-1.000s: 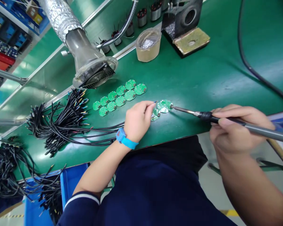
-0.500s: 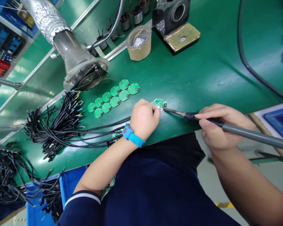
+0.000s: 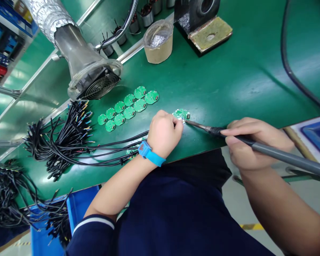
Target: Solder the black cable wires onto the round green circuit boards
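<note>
My right hand [image 3: 257,144] is closed around the grey handle of a soldering iron [image 3: 272,152]. The iron's tip touches or nearly touches the lower edge of a green circuit board [image 3: 181,114] lying on the bench. My left hand [image 3: 165,131], wearing a blue wristband, is closed beside that board, its fingertips at the board's lower left edge. What its fingers pinch is hidden from view. Black cables [image 3: 114,145] run from the left up to this hand and wrist, and green boards partly show beside the wrist. Two rows of green circuit boards [image 3: 129,112] lie to the left.
A fume extractor nozzle [image 3: 96,81] hangs over the bench's left side. Behind stand a cardboard-coloured cup [image 3: 158,51] and an iron stand with a yellow sponge [image 3: 212,35]. A cable bundle [image 3: 64,138] lies at left, above a blue bin [image 3: 82,204]. A black cord [image 3: 290,73] crosses at right.
The view has shifted slightly, moving the bench items a little in the picture. Both hands keep their grip, and the iron's tip stays at the board's lower edge.
</note>
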### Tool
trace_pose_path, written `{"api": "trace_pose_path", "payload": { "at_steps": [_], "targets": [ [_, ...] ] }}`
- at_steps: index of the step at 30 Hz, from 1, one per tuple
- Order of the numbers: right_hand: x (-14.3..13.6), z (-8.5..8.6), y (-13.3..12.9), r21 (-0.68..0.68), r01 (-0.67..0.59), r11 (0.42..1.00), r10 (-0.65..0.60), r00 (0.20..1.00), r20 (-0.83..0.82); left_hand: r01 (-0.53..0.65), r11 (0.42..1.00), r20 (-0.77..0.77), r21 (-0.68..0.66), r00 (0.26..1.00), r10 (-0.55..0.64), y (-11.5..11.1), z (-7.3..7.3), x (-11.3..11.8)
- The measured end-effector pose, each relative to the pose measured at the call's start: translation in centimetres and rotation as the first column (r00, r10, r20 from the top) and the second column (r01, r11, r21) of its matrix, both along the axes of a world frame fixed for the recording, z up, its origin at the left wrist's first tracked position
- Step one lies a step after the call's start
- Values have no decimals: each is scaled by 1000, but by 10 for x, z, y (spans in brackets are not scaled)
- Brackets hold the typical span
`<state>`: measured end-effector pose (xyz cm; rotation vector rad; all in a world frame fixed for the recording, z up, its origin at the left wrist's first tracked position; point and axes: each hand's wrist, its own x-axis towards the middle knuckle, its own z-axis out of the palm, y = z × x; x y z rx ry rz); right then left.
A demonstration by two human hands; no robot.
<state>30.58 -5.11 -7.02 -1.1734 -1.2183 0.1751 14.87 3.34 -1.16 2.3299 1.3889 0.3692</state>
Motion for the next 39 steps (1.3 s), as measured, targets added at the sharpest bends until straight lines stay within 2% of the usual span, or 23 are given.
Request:
{"api": "trace_pose_path", "payload": {
  "at_steps": [4,8,15,25,31,39],
  "targets": [
    [0,-2,0,13,-7,1000,8,999,-34,-3,1000,-6,10,1000,3,-1,-1,0],
    [-1,-4,2,71,50,996,-43,993,-106,-2,1000,-27,-2,1000,1,-1,1,1],
    [-2,1,1,-24,3,1000,-3,1000,-11,-43,998,-10,-53,999,43,0,3,2],
    [-2,8,1,-47,-48,998,51,995,86,-86,993,-40,-78,996,83,-1,4,5],
    [-3,6,5,34,74,997,-72,996,-60,-65,991,-48,-116,997,60,3,6,6],
    [-3,16,6,-76,-16,997,17,1000,14,-56,986,-25,-160,998,53,6,7,5]
  ]
}}
